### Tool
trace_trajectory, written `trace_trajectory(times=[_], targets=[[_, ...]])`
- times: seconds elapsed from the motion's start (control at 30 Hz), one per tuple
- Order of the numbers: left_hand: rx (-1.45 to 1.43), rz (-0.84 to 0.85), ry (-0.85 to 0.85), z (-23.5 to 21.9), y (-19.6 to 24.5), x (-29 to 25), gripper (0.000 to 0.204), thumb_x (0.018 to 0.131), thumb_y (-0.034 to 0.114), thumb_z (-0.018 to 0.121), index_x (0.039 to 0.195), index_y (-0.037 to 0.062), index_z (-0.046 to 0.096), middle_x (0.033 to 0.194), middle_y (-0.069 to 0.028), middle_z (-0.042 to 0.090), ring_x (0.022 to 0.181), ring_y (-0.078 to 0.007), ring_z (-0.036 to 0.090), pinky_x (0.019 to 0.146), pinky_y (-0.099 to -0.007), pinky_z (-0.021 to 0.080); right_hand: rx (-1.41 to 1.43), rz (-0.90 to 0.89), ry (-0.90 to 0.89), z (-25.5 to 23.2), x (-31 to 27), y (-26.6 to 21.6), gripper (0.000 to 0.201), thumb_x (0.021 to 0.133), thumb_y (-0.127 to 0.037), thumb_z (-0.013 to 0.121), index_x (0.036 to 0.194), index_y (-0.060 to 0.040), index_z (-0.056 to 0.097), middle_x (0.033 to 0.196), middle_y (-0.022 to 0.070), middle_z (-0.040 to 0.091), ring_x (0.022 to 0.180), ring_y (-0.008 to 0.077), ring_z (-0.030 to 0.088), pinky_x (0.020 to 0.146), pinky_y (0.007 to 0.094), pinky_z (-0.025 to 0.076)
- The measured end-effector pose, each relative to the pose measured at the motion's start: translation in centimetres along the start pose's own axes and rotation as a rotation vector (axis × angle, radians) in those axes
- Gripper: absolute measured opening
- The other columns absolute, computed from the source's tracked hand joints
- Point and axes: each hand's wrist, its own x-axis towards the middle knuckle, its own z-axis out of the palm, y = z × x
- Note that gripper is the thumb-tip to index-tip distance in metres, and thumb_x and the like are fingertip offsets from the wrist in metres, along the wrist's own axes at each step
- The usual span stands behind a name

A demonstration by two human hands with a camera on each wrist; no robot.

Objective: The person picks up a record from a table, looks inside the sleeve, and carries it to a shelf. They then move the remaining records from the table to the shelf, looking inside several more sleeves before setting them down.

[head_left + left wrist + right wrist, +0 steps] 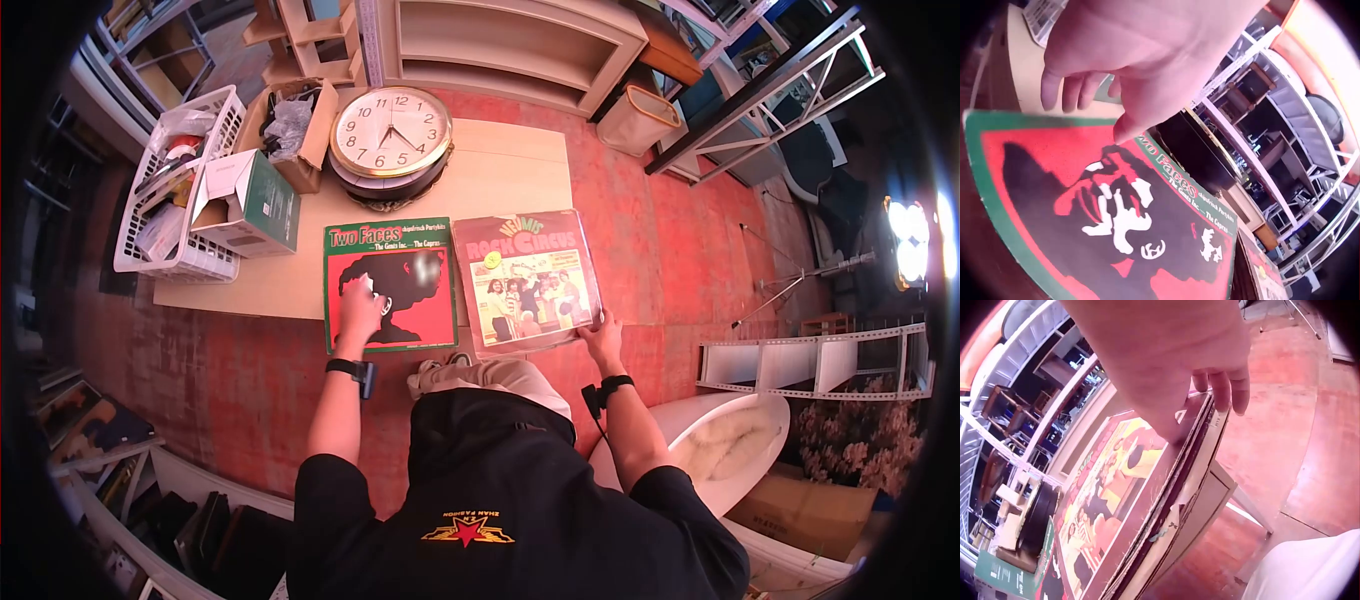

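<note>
A green-bordered red record sleeve (415, 290) with a dark head silhouette lies on the wooden table (520, 160). The left hand (360, 315) is over its left part, and in the left wrist view the hand (1147, 56) hovers above the sleeve (1066, 162), fingers loosely extended, gripping nothing. To the right lies the pink Rock Circus sleeve (530, 255). The right hand (603, 340) holds its lower right corner. In the right wrist view, the right hand (1172, 369) has its thumb on top of the sleeve (1119, 469) and its fingers at the edge of a stack with worn edges.
A round gold-rimmed clock (390, 130) stands behind the sleeves. A white basket (150, 215), a green and white box (268, 205) and an open cardboard box (315, 140) are at the left. A bin (640, 120) and a shelf unit (510, 85) stand behind the table.
</note>
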Motion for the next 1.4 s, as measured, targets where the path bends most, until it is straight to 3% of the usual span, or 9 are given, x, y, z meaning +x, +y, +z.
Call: trace_trajectory(times=[0.3, 0.4, 0.67, 0.7, 0.87, 1.0, 1.2, 1.27, 1.4], targets=[[0.069, 0.483, -0.603, 9.1, 11.2, -2.2, 0.079, 0.081, 0.037, 0.063, 0.141, -0.0033, 0.030, 0.144, -0.0366, 0.021, 0.138, -0.0443, 0.020, 0.111, -0.0427, 0.027, -0.019, 0.091, -0.004, -0.9, -0.7, -1.6, 0.071, 0.067, -0.024, 0.081, 0.127, -0.0053, 0.049, 0.117, 0.0209, 0.049, 0.100, 0.0369, 0.058, 0.086, 0.0421, 0.049], [0.112, 0.445, -0.742, 11.7, 12.9, -3.0, 0.086, 0.079, 0.040, 0.065, 0.143, -0.0029, 0.026, 0.144, -0.0406, 0.013, 0.138, -0.0484, 0.012, 0.113, -0.0435, 0.022, -0.013, 0.028, 0.059, -0.5, -1.3, -1.4, 0.067, 0.067, -0.023, 0.081, 0.124, -0.0050, 0.051, 0.114, 0.0201, 0.050, 0.098, 0.0366, 0.059, 0.085, 0.0419, 0.050], [0.154, 0.415, -0.699, 12.6, 12.3, -3.2, 0.085, 0.079, 0.039, 0.065, 0.146, 0.0059, 0.025, 0.144, -0.0408, 0.013, 0.138, -0.0491, 0.013, 0.114, -0.0418, 0.020, 0.163, -0.029, 0.287, 0.6, -0.1, 0.5, 0.027, 0.072, -0.013, 0.073, 0.088, 0.0016, 0.057, 0.090, 0.0187, 0.057, 0.085, 0.0359, 0.059, 0.074, 0.0424, 0.049], [0.130, 0.418, -0.707, 12.4, 12.4, -3.2, 0.083, 0.079, 0.039, 0.065, 0.145, 0.0063, 0.027, 0.144, -0.0405, 0.013, 0.138, -0.0491, 0.014, 0.114, -0.0419, 0.020, 0.252, -0.072, 0.302, 0.2, 0.3, 0.6, 0.022, 0.075, -0.011, 0.071, 0.078, 0.0030, 0.055, 0.074, 0.0152, 0.058, 0.072, 0.0276, 0.059, 0.066, 0.0384, 0.048], [0.137, 0.448, -0.714, 11.7, 12.7, -3.3, 0.078, 0.080, 0.037, 0.066, 0.143, 0.0060, 0.032, 0.144, -0.0400, 0.013, 0.137, -0.0495, 0.016, 0.113, -0.0427, 0.023, 0.580, -0.069, 0.146, -2.9, 1.0, -0.1, 0.015, 0.084, -0.006, 0.062, 0.075, 0.0004, 0.051, 0.065, 0.0006, 0.049, 0.062, 0.0074, 0.047, 0.055, 0.0248, 0.041], [-0.064, 0.464, -0.629, 11.0, 13.2, -3.4, 0.075, 0.081, 0.035, 0.065, 0.142, 0.0032, 0.034, 0.144, -0.0375, 0.020, 0.136, -0.0471, 0.022, 0.111, -0.0425, 0.027, 0.533, -0.298, 0.288, -9.5, -1.9, -7.5, 0.014, 0.086, -0.007, 0.062, 0.079, 0.0013, 0.054, 0.066, 0.0025, 0.053, 0.062, 0.0077, 0.047, 0.056, 0.0249, 0.041], [-0.469, 0.547, -0.427, 8.4, 17.3, -2.9, 0.071, 0.081, 0.016, 0.065, 0.142, 0.0021, 0.031, 0.142, -0.0281, 0.033, 0.132, -0.0454, 0.030, 0.108, -0.0429, 0.031, 0.409, -0.612, 0.325, -15.4, -5.4, -15.0, 0.006, 0.082, 0.001, 0.062, 0.084, 0.0014, 0.057, 0.078, 0.0129, 0.063, 0.068, 0.0236, 0.062, 0.062, 0.0319, 0.049], [-0.462, 0.634, 0.019, 5.0, 20.8, -3.4, 0.062, 0.080, 0.010, 0.063, 0.137, 0.0017, 0.039, 0.139, -0.0249, 0.038, 0.130, -0.0443, 0.034, 0.107, -0.0450, 0.033, 0.354, -0.694, 0.305, -16.1, -6.0, -15.9, 0.007, 0.080, 0.002, 0.063, 0.085, 0.0008, 0.058, 0.082, 0.0126, 0.064, 0.072, 0.0260, 0.062, 0.063, 0.0328, 0.050], [-0.285, 0.797, 0.318, -0.3, 24.3, -3.9, 0.056, 0.079, 0.010, 0.060, 0.133, 0.0067, 0.047, 0.140, -0.0216, 0.037, 0.130, -0.0400, 0.035, 0.107, -0.0457, 0.032, 0.268, -0.766, 0.229, -16.4, -7.2, -16.0, 0.012, 0.075, 0.005, 0.065, 0.084, -0.0005, 0.059, 0.087, 0.0118, 0.065, 0.078, 0.0282, 0.062, 0.065, 0.0332, 0.051]])
